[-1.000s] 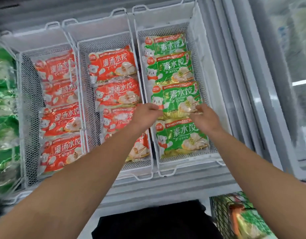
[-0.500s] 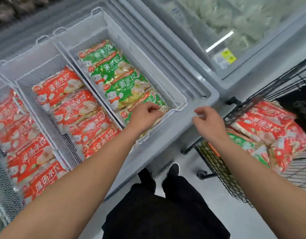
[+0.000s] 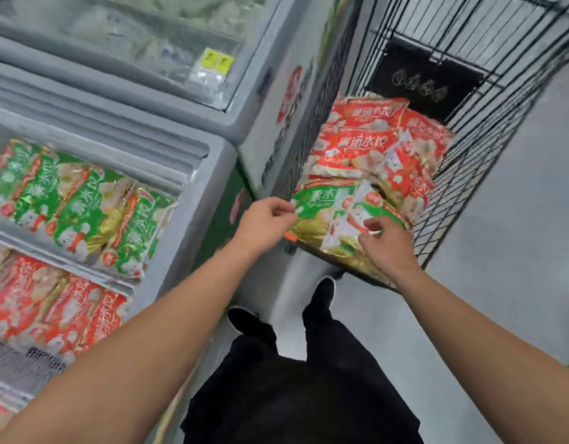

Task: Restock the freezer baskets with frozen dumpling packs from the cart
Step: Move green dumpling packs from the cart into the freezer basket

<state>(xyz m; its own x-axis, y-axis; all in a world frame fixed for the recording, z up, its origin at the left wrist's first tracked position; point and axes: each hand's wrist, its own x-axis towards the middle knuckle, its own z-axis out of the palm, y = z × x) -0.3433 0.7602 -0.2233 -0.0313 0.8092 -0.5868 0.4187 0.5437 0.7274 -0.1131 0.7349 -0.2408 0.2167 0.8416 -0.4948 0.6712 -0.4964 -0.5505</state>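
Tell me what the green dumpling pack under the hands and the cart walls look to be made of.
Green dumpling pack: apparently thin glossy plastic film, judging by its crinkles, sheen and printed face. Black cart walls: thin wire grid, probably coated or painted metal; see-through mesh with a dark finish, though blur leaves the coating unclear.

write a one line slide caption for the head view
Both hands, left hand and right hand, reach a green dumpling pack in the cart.
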